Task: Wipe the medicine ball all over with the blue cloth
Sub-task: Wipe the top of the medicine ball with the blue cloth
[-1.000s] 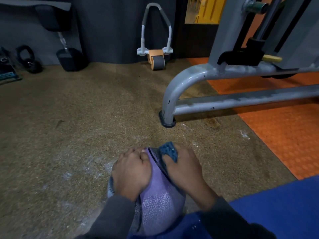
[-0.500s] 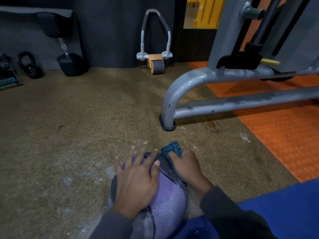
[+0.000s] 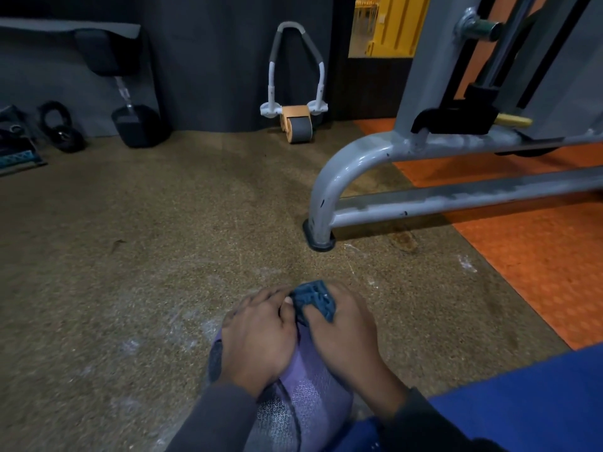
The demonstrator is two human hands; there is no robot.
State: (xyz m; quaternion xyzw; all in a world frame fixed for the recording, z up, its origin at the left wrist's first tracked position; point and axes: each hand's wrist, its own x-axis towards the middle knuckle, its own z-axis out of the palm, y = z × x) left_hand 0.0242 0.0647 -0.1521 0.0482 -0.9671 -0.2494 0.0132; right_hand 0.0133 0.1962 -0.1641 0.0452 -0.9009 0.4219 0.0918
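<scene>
The purple and grey medicine ball (image 3: 310,393) sits on the speckled floor right in front of me, low in the view. My left hand (image 3: 257,334) lies over its top left, fingers curled over the far side. My right hand (image 3: 342,334) grips the bunched blue cloth (image 3: 315,300) and presses it against the ball's far top. The two hands touch at the thumbs. Most of the ball's upper surface is hidden under them.
A grey machine frame (image 3: 329,190) plants its foot on the floor just beyond the ball, to the right. Orange matting (image 3: 538,262) lies further right, a blue mat (image 3: 528,396) at bottom right. An ab roller (image 3: 295,122), dumbbell (image 3: 137,125) and kettlebell (image 3: 62,132) line the back wall.
My left hand went from flat with spread fingers to curled over the ball's far side. The right hand with the cloth shifted up onto the top, meeting the left hand.
</scene>
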